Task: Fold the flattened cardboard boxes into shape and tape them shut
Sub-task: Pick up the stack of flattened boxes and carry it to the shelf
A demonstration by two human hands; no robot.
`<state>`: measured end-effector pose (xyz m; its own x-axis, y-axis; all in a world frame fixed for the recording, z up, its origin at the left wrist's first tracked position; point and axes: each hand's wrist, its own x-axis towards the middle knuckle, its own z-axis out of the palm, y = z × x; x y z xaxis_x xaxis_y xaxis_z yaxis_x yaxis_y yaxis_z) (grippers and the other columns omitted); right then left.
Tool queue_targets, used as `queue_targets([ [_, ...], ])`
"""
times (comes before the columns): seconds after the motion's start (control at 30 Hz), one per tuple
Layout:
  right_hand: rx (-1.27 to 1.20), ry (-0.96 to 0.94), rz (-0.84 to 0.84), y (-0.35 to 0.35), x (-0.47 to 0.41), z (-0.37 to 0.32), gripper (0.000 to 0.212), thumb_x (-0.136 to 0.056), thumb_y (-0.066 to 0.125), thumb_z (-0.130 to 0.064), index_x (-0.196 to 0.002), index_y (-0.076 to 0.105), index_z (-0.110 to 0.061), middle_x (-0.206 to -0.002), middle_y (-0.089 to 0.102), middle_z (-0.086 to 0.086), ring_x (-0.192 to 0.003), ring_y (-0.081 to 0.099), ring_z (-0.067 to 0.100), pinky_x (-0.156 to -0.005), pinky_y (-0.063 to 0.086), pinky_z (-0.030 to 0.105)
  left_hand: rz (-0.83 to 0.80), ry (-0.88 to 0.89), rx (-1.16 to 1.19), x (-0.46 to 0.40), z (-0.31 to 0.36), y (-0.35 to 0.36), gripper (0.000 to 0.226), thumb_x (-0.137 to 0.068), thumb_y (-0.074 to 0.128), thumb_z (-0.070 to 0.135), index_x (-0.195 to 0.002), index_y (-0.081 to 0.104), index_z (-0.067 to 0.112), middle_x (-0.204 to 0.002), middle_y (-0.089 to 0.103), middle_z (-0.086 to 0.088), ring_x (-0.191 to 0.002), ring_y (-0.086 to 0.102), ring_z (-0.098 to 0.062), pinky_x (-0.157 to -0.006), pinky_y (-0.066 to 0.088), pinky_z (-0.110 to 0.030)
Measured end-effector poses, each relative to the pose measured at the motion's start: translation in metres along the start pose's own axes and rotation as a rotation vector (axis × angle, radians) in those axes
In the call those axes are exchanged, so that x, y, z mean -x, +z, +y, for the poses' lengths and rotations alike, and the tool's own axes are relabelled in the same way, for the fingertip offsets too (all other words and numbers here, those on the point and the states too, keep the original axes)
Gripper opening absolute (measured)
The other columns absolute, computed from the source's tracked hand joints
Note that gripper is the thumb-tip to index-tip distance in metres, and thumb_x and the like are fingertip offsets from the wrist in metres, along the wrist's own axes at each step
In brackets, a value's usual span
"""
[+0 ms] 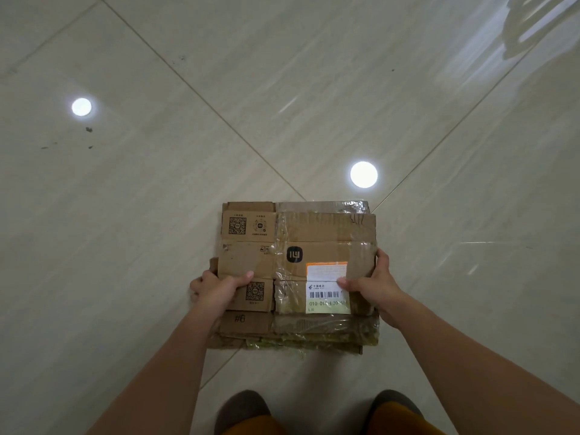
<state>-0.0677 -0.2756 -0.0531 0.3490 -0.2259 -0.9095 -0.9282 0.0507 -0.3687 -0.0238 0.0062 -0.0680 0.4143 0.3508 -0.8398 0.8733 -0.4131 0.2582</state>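
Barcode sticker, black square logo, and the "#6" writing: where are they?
barcode sticker [326, 297]: head view, on its printed bars.
black square logo [294, 254]: head view, its middle.
"#6" writing [239, 318]: head view, on the characters.

glossy pale tiled floor [282, 89] with two round light reflections [363, 174]

Pale glossy floor tiles [282, 89] meet at thin grout lines [201, 98]. 2 round ceiling lights are mirrored in them, one far left [81, 107], one mid-floor [363, 174]. Small dark specks, perhaps dirt [89, 129], lie near the left one.
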Motion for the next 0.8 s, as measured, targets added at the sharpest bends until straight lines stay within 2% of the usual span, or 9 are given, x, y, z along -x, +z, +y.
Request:
queue_targets([
  [0.13, -0.048, -0.006, -0.015, 0.001, -0.001, 0.004, 0.099, -0.081, 0.074, -0.001, -0.145, 0.010, -0.039, -0.133, 0.049, 0.008, -0.115, 0.055, 0.030, -0.098, 0.050, 0.052, 0.019, 0.040, -0.050, 0.001, 0.001, 0.001, 0.090, -0.073, 0.081, 0.046, -0.141, 0.037, 0.006, -0.145, 0.030, -0.013, -0.132, 0.038, -0.035, -0.109, 0.038, -0.053],
  [0.27, -0.028, -0.047, -0.023, 0.000, -0.002, 0.005, 0.096, -0.082, 0.073, -0.003, -0.146, 0.011, -0.038, -0.136, 0.048, 0.007, -0.119, 0.053, 0.030, -0.098, 0.050, 0.050, -0.003, 0.038, -0.031, 0.002, 0.000, -0.004, 0.084, -0.069, 0.084, 0.047, -0.132, 0.040, 0.013, -0.130, 0.032, -0.009, -0.125, 0.041, -0.032, -0.104, 0.043, -0.050],
  [0.33, -0.040, -0.071, -0.038, 0.001, -0.002, 0.003, 0.095, -0.081, 0.074, -0.002, -0.146, 0.015, -0.038, -0.134, 0.051, 0.006, -0.113, 0.057, 0.026, -0.083, 0.057, 0.037, -0.008, 0.022, 0.009, 0.001, -0.002, -0.008, 0.086, -0.065, 0.086, 0.048, -0.130, 0.041, 0.016, -0.124, 0.033, -0.006, -0.120, 0.044, -0.031, -0.097, 0.047, -0.046],
  [0.4, -0.069, -0.072, -0.077, 0.004, -0.002, -0.001, 0.094, -0.080, 0.075, 0.000, -0.144, 0.020, -0.041, -0.128, 0.055, 0.002, -0.102, 0.063, 0.019, -0.061, 0.057, 0.024, -0.023, -0.016, 0.107, -0.001, -0.004, -0.013, 0.092, -0.060, 0.088, 0.050, -0.131, 0.040, 0.015, -0.127, 0.042, -0.008, -0.115, 0.052, -0.031, -0.091, 0.052, -0.045],
  [0.47, -0.109, -0.071, -0.103, 0.007, -0.003, -0.006, 0.093, -0.078, 0.074, 0.001, -0.143, 0.023, -0.042, -0.124, 0.059, 0.000, -0.096, 0.067, 0.019, -0.056, 0.056, 0.024, -0.060, -0.042, 0.233, -0.003, -0.005, -0.017, 0.086, -0.065, 0.084, 0.045, -0.131, 0.040, 0.012, -0.122, 0.056, -0.010, -0.107, 0.061, -0.030, -0.080, 0.056, -0.046],
  [0.53, -0.135, -0.077, -0.107, 0.008, -0.001, -0.012, 0.092, -0.078, 0.074, 0.001, -0.141, 0.025, -0.044, -0.121, 0.062, 0.001, -0.095, 0.069, 0.022, -0.058, 0.057, 0.027, -0.104, -0.050, 0.339, -0.002, -0.004, -0.020, 0.061, -0.083, 0.074, 0.032, -0.129, 0.042, 0.008, -0.114, 0.064, -0.012, -0.097, 0.066, -0.029, -0.067, 0.055, -0.039],
  [0.6, -0.154, -0.101, -0.100, 0.007, 0.005, -0.018, 0.090, -0.078, 0.073, 0.002, -0.141, 0.028, -0.045, -0.119, 0.064, 0.001, -0.094, 0.070, 0.023, -0.059, 0.058, 0.030, -0.110, -0.043, 0.393, 0.003, -0.004, -0.022, 0.045, -0.090, 0.067, 0.023, -0.126, 0.044, 0.008, -0.112, 0.066, -0.013, -0.094, 0.068, -0.028, -0.063, 0.054, -0.036],
  [0.7, -0.144, -0.155, -0.073, 0.000, 0.024, -0.028, 0.088, -0.080, 0.073, 0.001, -0.140, 0.029, -0.046, -0.123, 0.063, -0.001, -0.095, 0.070, 0.022, -0.067, 0.060, 0.035, -0.068, 0.000, 0.400, 0.023, 0.001, -0.027, 0.042, -0.091, 0.066, 0.020, -0.125, 0.043, 0.012, -0.106, 0.066, -0.006, -0.087, 0.068, -0.020, -0.055, 0.051, -0.028],
  [0.8, -0.130, -0.211, -0.058, -0.010, 0.057, -0.046, 0.089, -0.081, 0.073, -0.001, -0.142, 0.028, -0.047, -0.129, 0.060, 0.001, -0.101, 0.068, 0.023, -0.079, 0.060, 0.040, -0.063, 0.041, 0.402, 0.054, 0.012, -0.044, 0.046, -0.092, 0.067, 0.022, -0.130, 0.044, 0.011, -0.105, 0.066, -0.004, -0.089, 0.067, -0.019, -0.057, 0.051, -0.029],
])
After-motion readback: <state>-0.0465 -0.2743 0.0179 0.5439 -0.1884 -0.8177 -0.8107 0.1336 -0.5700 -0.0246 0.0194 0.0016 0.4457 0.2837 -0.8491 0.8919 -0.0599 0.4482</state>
